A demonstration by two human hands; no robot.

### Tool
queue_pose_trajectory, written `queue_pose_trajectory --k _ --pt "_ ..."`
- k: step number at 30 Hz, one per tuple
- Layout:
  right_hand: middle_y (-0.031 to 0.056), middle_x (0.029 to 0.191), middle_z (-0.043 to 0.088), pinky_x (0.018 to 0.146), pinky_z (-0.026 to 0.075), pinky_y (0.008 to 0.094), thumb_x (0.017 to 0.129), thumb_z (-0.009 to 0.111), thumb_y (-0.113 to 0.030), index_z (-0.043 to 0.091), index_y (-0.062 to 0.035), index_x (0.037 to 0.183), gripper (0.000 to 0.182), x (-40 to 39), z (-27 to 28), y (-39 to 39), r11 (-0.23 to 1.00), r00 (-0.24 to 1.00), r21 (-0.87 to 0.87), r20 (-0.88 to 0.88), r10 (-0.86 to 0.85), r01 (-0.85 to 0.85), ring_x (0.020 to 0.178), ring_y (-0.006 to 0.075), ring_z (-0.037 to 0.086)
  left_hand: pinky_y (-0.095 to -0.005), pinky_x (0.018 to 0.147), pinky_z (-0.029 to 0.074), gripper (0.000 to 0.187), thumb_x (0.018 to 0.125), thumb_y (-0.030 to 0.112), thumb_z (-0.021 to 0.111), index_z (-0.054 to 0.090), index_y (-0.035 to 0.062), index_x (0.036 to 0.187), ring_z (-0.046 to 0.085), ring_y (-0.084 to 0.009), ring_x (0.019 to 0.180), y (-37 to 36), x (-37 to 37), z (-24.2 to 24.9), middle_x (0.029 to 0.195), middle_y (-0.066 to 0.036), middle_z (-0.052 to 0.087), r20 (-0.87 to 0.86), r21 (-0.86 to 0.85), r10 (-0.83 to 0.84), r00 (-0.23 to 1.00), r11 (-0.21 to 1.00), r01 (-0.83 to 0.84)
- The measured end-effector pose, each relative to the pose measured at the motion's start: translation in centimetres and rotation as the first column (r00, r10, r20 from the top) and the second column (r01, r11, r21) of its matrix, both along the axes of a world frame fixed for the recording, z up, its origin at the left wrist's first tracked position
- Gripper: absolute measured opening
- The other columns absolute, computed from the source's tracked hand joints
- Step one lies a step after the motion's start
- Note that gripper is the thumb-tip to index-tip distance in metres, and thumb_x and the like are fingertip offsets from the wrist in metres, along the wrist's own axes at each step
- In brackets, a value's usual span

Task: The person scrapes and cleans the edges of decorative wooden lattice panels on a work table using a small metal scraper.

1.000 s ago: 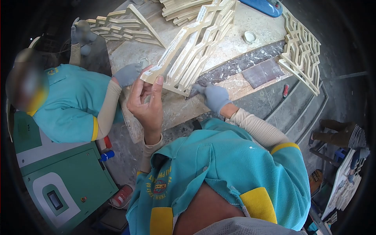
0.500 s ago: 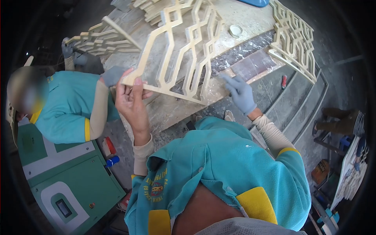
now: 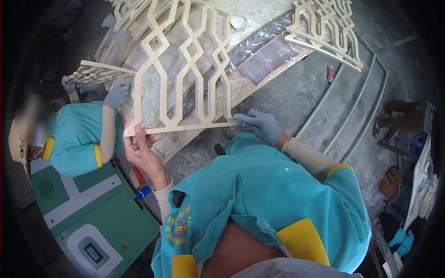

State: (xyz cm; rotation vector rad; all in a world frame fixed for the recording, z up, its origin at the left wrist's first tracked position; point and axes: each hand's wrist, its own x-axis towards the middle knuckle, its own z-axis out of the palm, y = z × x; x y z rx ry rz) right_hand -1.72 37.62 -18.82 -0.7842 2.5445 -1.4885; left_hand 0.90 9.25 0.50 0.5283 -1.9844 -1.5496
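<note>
A pale wooden lattice panel stands tilted up in front of me, its bottom rail towards my body. My left hand is bare and closed on the panel's lower left corner, with the thumb on the near face. My right hand wears a grey glove. Its fingers are stretched towards the lower right corner, and the fingertips appear to touch the rail end there. Behind the panel lies the worktable, partly hidden by it.
A co-worker at the left holds another lattice panel. More lattice pieces lie at the table's right end. A round tin stands on the table. A green machine is at lower left, and metal rails lie at right.
The panel has turned more squarely towards me and sits lower and further left in view. My right hand has come in from the right to the panel's lower right corner. My left hand keeps its grip.
</note>
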Motion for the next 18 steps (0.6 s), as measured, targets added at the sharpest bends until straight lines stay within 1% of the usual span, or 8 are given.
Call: queue_pose_trajectory --k 2,4,5,8,11,13,17,18 --pt "0.0097 0.083 0.057 0.064 0.051 0.0392 0.082 0.052 0.004 0.061 -0.0281 0.131 0.06 -0.3 0.1 0.7 0.996 0.996 0.026 0.039 0.079 -0.08 0.07 0.0319 0.061 -0.0253 0.059 0.061 0.035 0.1 0.017 0.059 0.055 -0.0034 0.127 0.068 -0.0145 0.073 1.2 0.2 -0.3 0.09 -0.015 0.069 -0.017 0.003 0.028 0.999 1.0 -0.027" --pt "0.0104 0.081 0.057 0.063 0.05 0.0377 0.085 0.055 0.001 0.062 -0.0252 0.13 0.052 -1.1 -0.5 0.4 0.973 0.977 -0.115 0.093 -0.191 0.201 0.07 0.0311 0.061 -0.0258 0.059 0.061 0.035 0.1 0.018 0.059 0.055 -0.0034 0.127 0.068 -0.0147 0.074 2.1 0.4 -0.7 0.091 -0.015 0.069 -0.012 0.008 0.033 0.999 0.999 -0.033" --pt "0.0104 0.081 0.057 0.063 0.05 0.0377 0.085 0.055 0.001 0.062 -0.0252 0.13 0.052 -1.1 -0.5 0.6 0.972 0.977 -0.117 0.091 -0.193 0.203 0.07 0.0311 0.061 -0.0262 0.059 0.061 0.035 0.1 0.018 0.059 0.055 -0.0034 0.128 0.068 -0.0148 0.075 2.4 0.4 -0.7 0.093 -0.015 0.069 -0.008 0.013 0.034 0.999 0.999 -0.034" --pt "0.0117 0.08 0.059 0.063 0.049 0.0373 0.088 0.058 -0.004 0.063 -0.0214 0.129 0.045 -1.2 0.0 1.2 0.986 0.997 -0.161 0.078 -0.029 0.042 0.07 0.0306 0.06 -0.027 0.062 0.061 0.035 0.099 0.017 0.059 0.055 -0.0031 0.128 0.068 -0.015 0.08 3.1 0.5 -0.3 0.097 -0.015 0.069 -0.02 -0.033 0.033 0.999 0.999 -0.033" --pt "0.0136 0.08 0.06 0.065 0.049 0.0389 0.087 0.061 -0.006 0.064 -0.0184 0.128 0.043 -1.3 1.3 2.4 0.968 0.953 -0.248 0.299 0.049 0.028 0.071 0.0315 0.061 -0.0268 0.063 0.06 0.033 0.099 0.015 0.059 0.056 -0.0035 0.126 0.067 -0.014 0.085 3.7 1.2 1.2 0.102 -0.013 0.068 -0.055 -0.082 0.01 0.998 0.997 -0.014" --pt "0.0148 0.081 0.061 0.066 0.049 0.0412 0.086 0.061 -0.006 0.063 -0.0188 0.129 0.045 -2.1 1.3 3.2 0.955 0.962 -0.196 0.201 -0.183 0.223 0.072 0.0336 0.061 -0.0264 0.066 0.059 0.032 0.098 0.013 0.06 0.057 -0.0038 0.125 0.066 -0.0134 0.087 3.5 2.0 2.6 0.104 -0.012 0.067 -0.044 -0.145 -0.009 0.999 0.989 0.002" --pt "0.0152 0.082 0.062 0.067 0.049 0.0431 0.086 0.061 -0.005 0.063 -0.0199 0.129 0.046 -3.3 2.9 3.9 0.971 0.961 0.036 0.14 -0.238 0.235 0.073 0.0358 0.061 -0.0262 0.076 0.055 0.031 0.096 0.008 0.062 0.058 -0.0046 0.124 0.064 -0.013 0.092 1.5 4.5 4.2 0.108 -0.011 0.066 -0.027 -0.349 -0.07 0.997 0.935 0.056" --pt "0.0141 0.084 0.064 0.066 0.051 0.0396 0.087 0.059 -0.005 0.064 -0.0205 0.129 0.046 -3.3 3.7 3.4 0.977 0.976 0.059 0.065 -0.21 0.206 0.07 0.0309 0.063 -0.0268 0.083 0.052 0.031 0.095 0.006 0.063 0.059 -0.0045 0.124 0.064 -0.0147 0.095 0.9 5.3 4.7 0.111 -0.012 0.066 0.004 -0.358 -0.101 0.995 0.929 0.095"
